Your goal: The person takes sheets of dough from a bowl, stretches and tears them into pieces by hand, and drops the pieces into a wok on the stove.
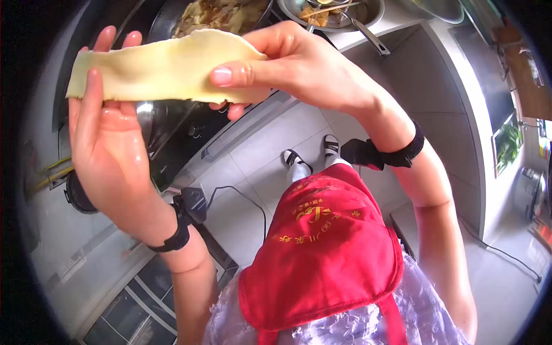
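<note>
A long flat strip of pale yellow dough [155,68] is stretched between my two hands at the upper left. My left hand [112,132] holds its left end, with the thumb or a finger over the front and other fingers behind. The right end is pinched in my right hand [270,66], thumb on the front face and fingertips showing below the lower edge. The strip's lower edge looks slightly ragged. Both hands look wet or oily. Each wrist has a black strap.
Behind the strip, a pan [221,20] holds browned food. To its right, a metal bowl [339,23] contains orange pieces and utensils. Cabinets [417,75] stand at the right, near a cable on the tiled floor [247,149]. A red apron [328,247] covers my front.
</note>
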The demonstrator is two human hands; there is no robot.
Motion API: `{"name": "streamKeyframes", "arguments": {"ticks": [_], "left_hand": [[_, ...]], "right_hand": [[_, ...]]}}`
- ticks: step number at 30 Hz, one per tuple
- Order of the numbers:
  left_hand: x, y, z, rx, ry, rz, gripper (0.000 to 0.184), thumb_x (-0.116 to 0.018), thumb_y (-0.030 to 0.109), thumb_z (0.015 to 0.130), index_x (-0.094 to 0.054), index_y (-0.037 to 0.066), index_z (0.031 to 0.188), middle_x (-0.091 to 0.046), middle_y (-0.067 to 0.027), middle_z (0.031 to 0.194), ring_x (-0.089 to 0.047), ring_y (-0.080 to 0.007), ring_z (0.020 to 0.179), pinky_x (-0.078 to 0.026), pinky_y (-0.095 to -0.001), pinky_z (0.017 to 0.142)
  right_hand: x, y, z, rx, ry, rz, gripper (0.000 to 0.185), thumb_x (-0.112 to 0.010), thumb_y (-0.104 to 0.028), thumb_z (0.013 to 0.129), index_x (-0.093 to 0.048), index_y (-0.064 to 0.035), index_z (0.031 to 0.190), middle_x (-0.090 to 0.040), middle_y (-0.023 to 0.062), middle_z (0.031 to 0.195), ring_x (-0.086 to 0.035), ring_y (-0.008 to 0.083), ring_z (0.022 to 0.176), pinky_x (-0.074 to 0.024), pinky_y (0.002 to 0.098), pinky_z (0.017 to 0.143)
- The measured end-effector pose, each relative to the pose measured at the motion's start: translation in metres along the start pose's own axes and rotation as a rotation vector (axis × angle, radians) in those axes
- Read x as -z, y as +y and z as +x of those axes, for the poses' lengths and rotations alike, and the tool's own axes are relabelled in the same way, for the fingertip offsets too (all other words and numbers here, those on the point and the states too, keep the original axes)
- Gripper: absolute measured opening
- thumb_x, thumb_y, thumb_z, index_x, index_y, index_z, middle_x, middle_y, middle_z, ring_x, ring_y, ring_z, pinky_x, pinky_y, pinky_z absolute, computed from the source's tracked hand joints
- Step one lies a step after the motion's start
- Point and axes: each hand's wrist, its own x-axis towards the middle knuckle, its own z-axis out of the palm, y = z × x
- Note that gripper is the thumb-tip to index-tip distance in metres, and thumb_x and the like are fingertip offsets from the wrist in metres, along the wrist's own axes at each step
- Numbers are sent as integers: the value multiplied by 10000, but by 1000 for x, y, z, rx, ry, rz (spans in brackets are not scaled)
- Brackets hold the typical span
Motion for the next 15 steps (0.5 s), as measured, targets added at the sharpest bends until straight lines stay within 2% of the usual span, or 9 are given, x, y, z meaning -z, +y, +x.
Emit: {"name": "streamKeyframes", "arguments": {"ticks": [6, 9, 12, 13, 14, 15], "left_hand": [[-2, -12, 4, 60, 19, 5, 452, -334, 129, 1027, -328, -104, 1414, -410, -181, 1454, -425, -272, 1326, -309, -420, 1133], [-10, -12, 5, 157, 14, -75, 473, -330, 160, 1028, -308, -70, 1441, -438, -160, 1439, -422, -256, 1328, -313, -411, 1122], [-11, -9, 11, 245, 94, -319, 469, -366, 170, 1006, -373, -85, 1400, -448, -175, 1434, -376, -246, 1369, -296, -412, 1134], [1, -9, 15, 252, 3, -413, 470, -387, 174, 998, -383, -52, 1410, -491, -154, 1398, -452, -245, 1300, -363, -403, 1074], [12, -7, 21, 293, -123, -503, 440, -396, 180, 997, -423, -28, 1384, -538, -136, 1340, -502, -237, 1231, -407, -392, 1018], [23, -8, 29, 300, -203, -554, 402, -404, 192, 997, -462, -5, 1343, -579, -117, 1273, -540, -228, 1163, -440, -380, 962]], "right_hand": [[6, 2, 15, 67, -2, 123, 303, -646, -195, 920, -651, 26, 1127, -707, 67, 901, -675, 99, 776, -540, 236, 729], [7, -1, 16, 103, -3, 59, 321, -649, -169, 897, -643, 29, 1149, -709, 70, 902, -679, 100, 769, -533, 239, 713], [0, -20, 20, 72, -30, 93, 309, -651, -149, 875, -657, 31, 1125, -712, 76, 900, -688, 109, 763, -524, 243, 701], [-5, -32, 25, 62, -57, 92, 301, -651, -148, 874, -662, 31, 1116, -712, 77, 898, -690, 113, 764, -523, 244, 701], [-9, -36, 37, 147, -29, 16, 275, -647, -154, 878, -676, 27, 1082, -713, 85, 893, -690, 124, 769, -528, 257, 709], [-13, -51, 46, 155, -79, 16, 325, -671, -220, 909, -638, 27, 1117, -699, 75, 887, -696, 143, 762, -551, 254, 722]]}}
